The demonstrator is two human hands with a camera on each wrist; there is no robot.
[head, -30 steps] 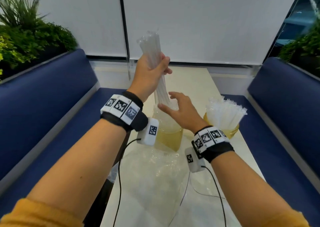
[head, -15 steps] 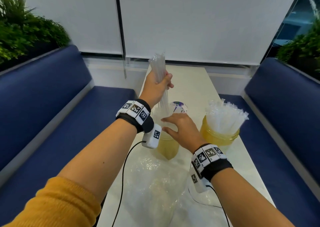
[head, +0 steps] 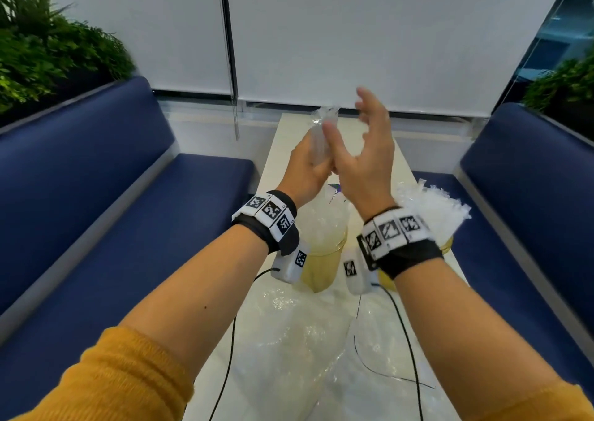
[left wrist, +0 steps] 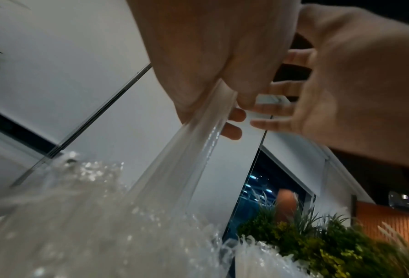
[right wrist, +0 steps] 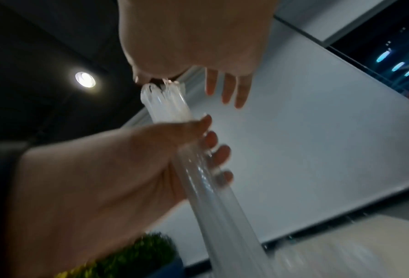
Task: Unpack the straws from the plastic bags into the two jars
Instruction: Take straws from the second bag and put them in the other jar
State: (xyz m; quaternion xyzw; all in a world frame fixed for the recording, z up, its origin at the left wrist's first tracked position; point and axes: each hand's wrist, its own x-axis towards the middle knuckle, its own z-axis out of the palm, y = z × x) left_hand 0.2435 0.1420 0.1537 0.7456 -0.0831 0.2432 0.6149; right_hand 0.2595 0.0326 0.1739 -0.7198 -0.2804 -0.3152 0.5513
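Observation:
My left hand (head: 305, 166) grips an upright bundle of clear wrapped straws (head: 319, 137) around its upper part. The bundle's lower end stands in the left yellowish jar (head: 324, 247). Beside the bundle's top, my right hand (head: 364, 131) is raised with its fingers spread and holds nothing; its thumb lies against the top end. In the right wrist view the bundle's top (right wrist: 162, 99) meets the base of the right palm, with the left hand (right wrist: 127, 169) below it. The left wrist view shows the gripped bundle (left wrist: 198, 143). The right jar (head: 448, 243) is full of straws (head: 434, 208).
Empty crumpled plastic bags (head: 289, 340) lie on the white table (head: 401, 169) in front of the jars. Blue benches (head: 96, 195) run along both sides, with plants (head: 48, 57) behind them. Wrist cables trail over the bags.
The left hand has lowered the straw bundle further into the left jar. The right hand has risen from the jar's rim to the top of the bundle.

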